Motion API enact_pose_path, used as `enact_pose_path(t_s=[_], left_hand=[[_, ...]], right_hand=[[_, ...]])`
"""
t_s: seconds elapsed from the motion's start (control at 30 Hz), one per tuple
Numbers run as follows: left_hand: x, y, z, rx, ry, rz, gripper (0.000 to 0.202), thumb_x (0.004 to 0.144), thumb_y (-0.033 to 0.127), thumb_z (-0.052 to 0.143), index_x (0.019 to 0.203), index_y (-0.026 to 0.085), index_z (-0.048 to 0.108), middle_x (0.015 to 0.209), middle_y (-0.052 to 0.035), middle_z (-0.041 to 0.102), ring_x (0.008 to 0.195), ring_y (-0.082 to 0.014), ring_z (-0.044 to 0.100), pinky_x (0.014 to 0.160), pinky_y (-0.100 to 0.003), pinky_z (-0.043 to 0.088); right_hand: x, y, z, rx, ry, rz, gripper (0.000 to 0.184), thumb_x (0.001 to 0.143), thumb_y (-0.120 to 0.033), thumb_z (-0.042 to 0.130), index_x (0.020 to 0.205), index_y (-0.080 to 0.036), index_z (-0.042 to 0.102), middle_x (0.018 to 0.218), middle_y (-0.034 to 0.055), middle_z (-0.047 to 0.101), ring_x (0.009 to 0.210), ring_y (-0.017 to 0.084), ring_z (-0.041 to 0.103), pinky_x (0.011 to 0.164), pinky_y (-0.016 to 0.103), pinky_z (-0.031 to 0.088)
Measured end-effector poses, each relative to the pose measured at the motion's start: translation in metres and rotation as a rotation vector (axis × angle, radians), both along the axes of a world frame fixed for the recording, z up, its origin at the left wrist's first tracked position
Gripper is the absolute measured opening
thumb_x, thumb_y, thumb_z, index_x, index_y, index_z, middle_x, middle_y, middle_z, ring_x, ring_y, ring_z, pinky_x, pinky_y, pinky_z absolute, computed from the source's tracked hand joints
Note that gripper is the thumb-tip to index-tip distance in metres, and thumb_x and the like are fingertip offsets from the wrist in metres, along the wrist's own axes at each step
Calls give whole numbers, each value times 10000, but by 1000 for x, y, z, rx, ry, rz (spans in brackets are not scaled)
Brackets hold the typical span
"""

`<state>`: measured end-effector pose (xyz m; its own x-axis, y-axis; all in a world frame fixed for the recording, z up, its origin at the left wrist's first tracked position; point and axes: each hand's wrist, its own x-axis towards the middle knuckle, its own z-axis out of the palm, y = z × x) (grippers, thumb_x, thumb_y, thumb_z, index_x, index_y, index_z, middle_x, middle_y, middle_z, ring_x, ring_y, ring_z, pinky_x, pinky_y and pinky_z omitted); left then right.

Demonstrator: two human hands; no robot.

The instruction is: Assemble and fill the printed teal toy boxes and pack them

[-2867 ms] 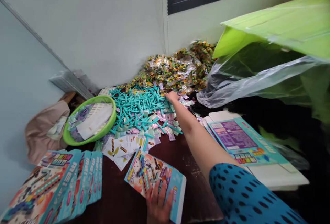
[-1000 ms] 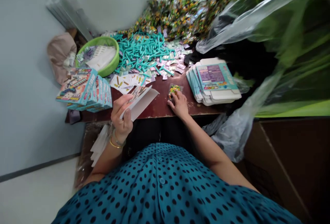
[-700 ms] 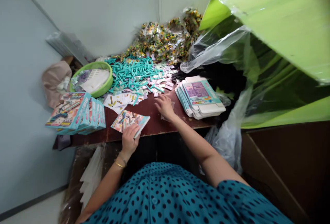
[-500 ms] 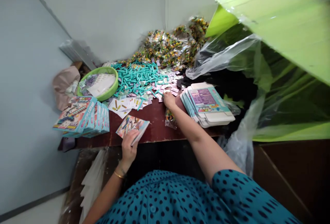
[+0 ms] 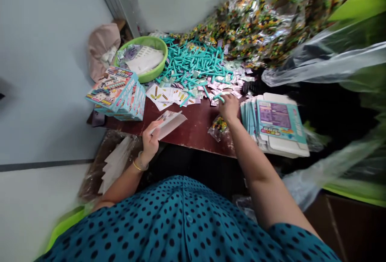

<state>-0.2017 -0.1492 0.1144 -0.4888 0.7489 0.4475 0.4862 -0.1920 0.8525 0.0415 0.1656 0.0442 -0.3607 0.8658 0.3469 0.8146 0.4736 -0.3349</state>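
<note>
My left hand [image 5: 150, 139] is closed around a small printed cardboard box [image 5: 172, 123], tilted at the table's front edge, its open end facing right. My right hand [image 5: 229, 107] is at the near edge of a scatter of small pink and white packets [image 5: 239, 82]. Its fingertips are closed on a short teal plastic stick [image 5: 219, 98]. Just below that hand lies a clear bag of coloured pieces [image 5: 219, 125]. Behind the packets spreads a heap of teal sticks [image 5: 196, 63]. Printed instruction sheets [image 5: 163, 95] lie between the heap and the box.
Filled printed boxes [image 5: 116, 89] are stacked at the left, beside a green basket [image 5: 165, 59]. Flat box blanks [image 5: 280, 121] stand piled at the right. Bags of coloured pieces [image 5: 253, 25] line the wall. Clear plastic sheeting [image 5: 325, 63] hangs at the right.
The view has shifted, so the table things appear larger and farther apart. My left hand has turned the box so its open end shows. My right hand stays by the packets and teal sticks.
</note>
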Motion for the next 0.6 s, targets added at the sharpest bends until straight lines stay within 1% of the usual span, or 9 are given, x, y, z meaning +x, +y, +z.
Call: enact_pose_path(t_s=[0.07,0.17,0.23,0.3,0.33,0.37,0.43,0.5,0.6], left_hand=[[6,-6,-1,10,52,-69,413,1024,483,498,1073,177,771,1100,-118,778,1072,-265,709,1001,-409,518],[13,-15,-2,14,95,-126,363,1028,431,507,1080,191,774,1102,-112,780,1092,-262,706,1045,-431,489],[14,-22,0,11,85,-122,360,1035,414,495,1101,189,768,1126,-119,772,1104,-259,702,1036,-427,495],[12,-32,3,4,61,-112,380,1043,418,472,1116,184,762,1140,-127,763,1106,-258,700,1010,-417,512],[10,-37,4,0,50,-109,394,1045,429,463,1114,182,762,1140,-130,760,1107,-259,700,1002,-415,517],[7,-43,5,-7,39,-104,410,1044,447,459,1107,180,764,1139,-132,758,1108,-262,700,996,-414,522],[-1,-56,4,-29,-6,-60,445,1030,499,469,1082,177,771,1131,-134,756,1104,-271,701,983,-407,533],[-10,-67,1,-51,-112,41,480,1003,558,495,1062,175,776,1096,-130,763,1064,-273,714,943,-385,554],[-24,-76,-6,-64,-362,260,523,951,626,554,1059,166,777,1026,-120,779,974,-266,737,846,-344,582]], right_hand=[[-45,-15,8,-32,10,167,374,952,-183,469,1218,-148,730,1188,161,709,1098,306,573,965,413,452],[-130,-41,12,-81,-34,449,366,979,-163,447,1206,-150,733,1219,150,704,1124,297,561,983,410,442],[-181,-54,12,-56,-102,551,388,986,-185,477,1321,-148,669,1352,154,643,1213,312,514,1027,432,413],[-217,-63,10,-22,-172,584,467,985,-218,517,1446,-160,564,1473,155,558,1296,329,456,1074,464,373],[-230,-66,8,-10,-198,586,490,986,-227,524,1471,-156,534,1496,161,536,1313,335,441,1091,480,353],[-238,-68,7,-2,-218,586,478,992,-224,514,1461,-138,538,1482,175,543,1306,339,444,1097,491,342],[-246,-72,3,8,-247,594,410,1007,-178,449,1377,-85,600,1395,208,599,1252,339,478,1076,485,348],[-245,-75,0,18,-287,605,390,1008,-118,376,1270,-50,656,1295,229,642,1187,334,509,1024,456,374],[-235,-80,1,28,-345,645,374,1002,-95,360,1164,-57,695,1171,222,678,1106,321,533,956,416,394]])
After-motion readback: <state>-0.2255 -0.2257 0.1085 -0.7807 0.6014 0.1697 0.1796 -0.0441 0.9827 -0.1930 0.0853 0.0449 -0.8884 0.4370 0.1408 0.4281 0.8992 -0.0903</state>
